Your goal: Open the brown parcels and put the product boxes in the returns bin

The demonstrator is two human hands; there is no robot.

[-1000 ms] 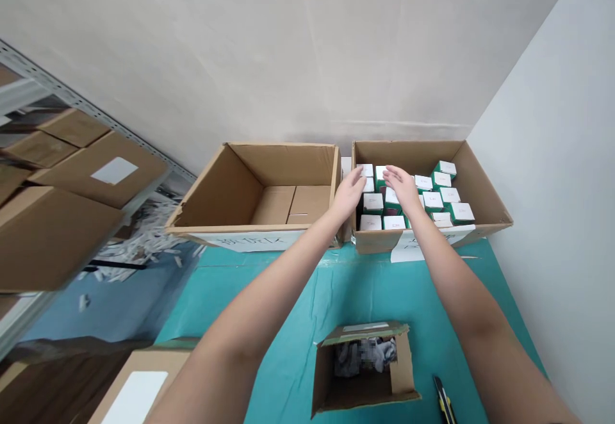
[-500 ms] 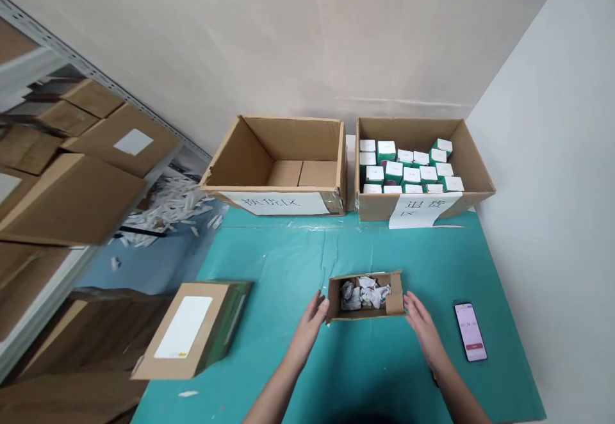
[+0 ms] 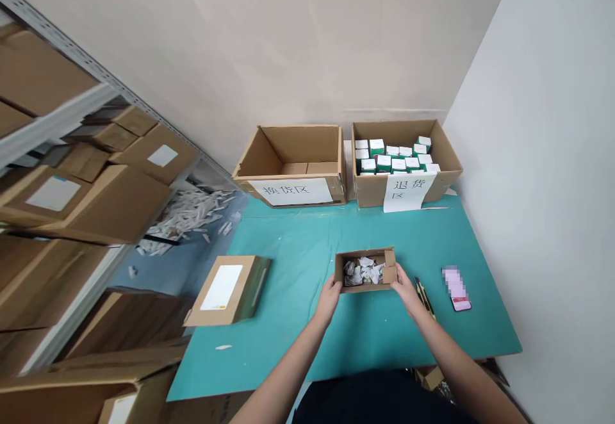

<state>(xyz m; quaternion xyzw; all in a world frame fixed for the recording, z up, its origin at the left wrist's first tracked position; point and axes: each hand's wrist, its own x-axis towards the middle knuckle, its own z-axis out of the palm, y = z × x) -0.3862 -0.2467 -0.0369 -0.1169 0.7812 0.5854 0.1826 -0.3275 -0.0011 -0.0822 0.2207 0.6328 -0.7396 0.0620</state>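
Note:
A small open cardboard box [image 3: 364, 288] with crumpled paper [image 3: 366, 271] inside is held between my two hands over the green table. My left hand [image 3: 329, 297] grips its left end, thumb at the near corner. At the right end, my right hand [image 3: 403, 286] is closed on the box wall beside a folded flap. Fingers on the far sides are partly hidden by the box. Just right of my right hand lie yellow-and-black utility knives [image 3: 425, 297], partly behind my forearm.
At the back stand a large open carton [image 3: 298, 191] and another carton [image 3: 369, 192] filled with several green-and-white boxes. A phone [image 3: 456, 289] lies at right. A closed cardboard box [image 3: 223, 288] sits at left. Shelves with cardboard boxes [image 3: 115, 203] flank the table.
My hands have closed on both ends of the small box, which appears lifted slightly. The view has shifted back, bringing the knives and the table's near edge into sight.

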